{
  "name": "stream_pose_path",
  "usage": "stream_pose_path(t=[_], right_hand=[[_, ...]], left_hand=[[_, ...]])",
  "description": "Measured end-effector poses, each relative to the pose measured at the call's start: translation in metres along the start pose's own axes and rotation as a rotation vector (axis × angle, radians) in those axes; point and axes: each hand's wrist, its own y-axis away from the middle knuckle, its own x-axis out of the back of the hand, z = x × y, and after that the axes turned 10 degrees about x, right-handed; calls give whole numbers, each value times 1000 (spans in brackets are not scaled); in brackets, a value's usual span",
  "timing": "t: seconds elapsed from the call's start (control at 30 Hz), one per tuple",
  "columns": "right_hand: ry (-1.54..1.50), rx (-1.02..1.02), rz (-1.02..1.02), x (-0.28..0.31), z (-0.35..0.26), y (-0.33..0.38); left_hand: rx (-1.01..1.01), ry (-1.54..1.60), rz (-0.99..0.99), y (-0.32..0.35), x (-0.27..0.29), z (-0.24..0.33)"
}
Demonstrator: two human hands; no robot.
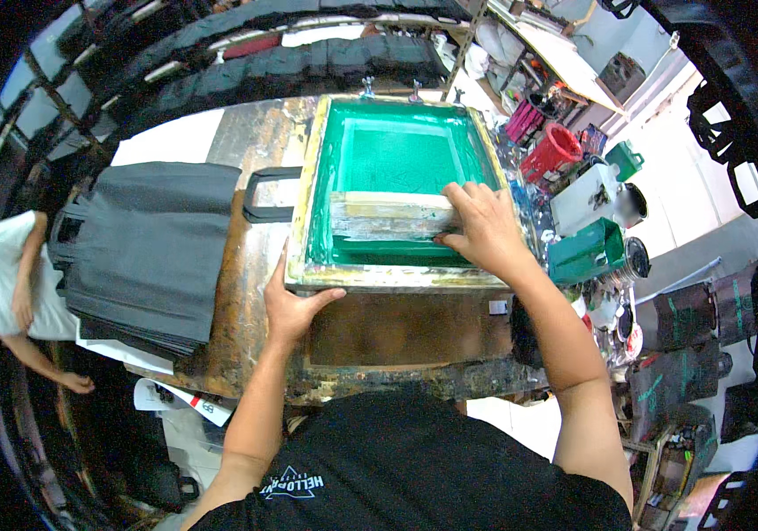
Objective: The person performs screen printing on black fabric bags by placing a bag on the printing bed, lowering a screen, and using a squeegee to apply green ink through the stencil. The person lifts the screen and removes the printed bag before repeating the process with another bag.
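Note:
A screen-printing frame [414,280] with a pale, ink-stained wooden rim lies on the worktable in front of me. Wet green ink [396,155] covers its mesh. Across the near part of the mesh lies a wide wooden squeegee [388,209], smeared with whitish and green ink. My right hand [487,228] is closed on the squeegee's right end, thumb on the near side and fingers over the top. At the frame's near left corner, my left hand [293,305] grips the rim, its thumb along the front edge. A black bag handle [277,214] sticks out from under the frame's left side.
Left of the frame lies a stack of black fabric bags [153,239]. Another person [20,274] stands beyond it. Along the right stand ink containers, among them a red bucket [554,150] and a green one [587,252]. Clamps [415,90] sit at the frame's far edge.

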Motion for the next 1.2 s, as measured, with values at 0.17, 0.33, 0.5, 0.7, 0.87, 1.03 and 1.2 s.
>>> stream_pose_path(t=[0.17, 0.33, 0.5, 0.7, 0.87, 1.03, 1.2], right_hand=[[-86, -42, -108, -7, -3, 3], [-80, -10, -116, -38, -27, 29], [-43, -64, -46, -62, -14, 1], [-6, -57, -5, -95, 58, -73], [44, -64, -62, -131, 127, -147], [-6, -64, -70, -158, 186, -202], [22, -6, -38, -171, 211, -234]], left_hand=[[-235, -529, 174, 12, -2, -54], [-199, -548, 114, 12, -1, -47], [-203, -583, 100, 11, 2, -56], [-233, -558, 90, 7, 3, -45], [-308, -612, 107, 8, 5, -49], [-239, -633, 76, 8, 8, -47], [-236, -597, 106, 8, 3, -51]])
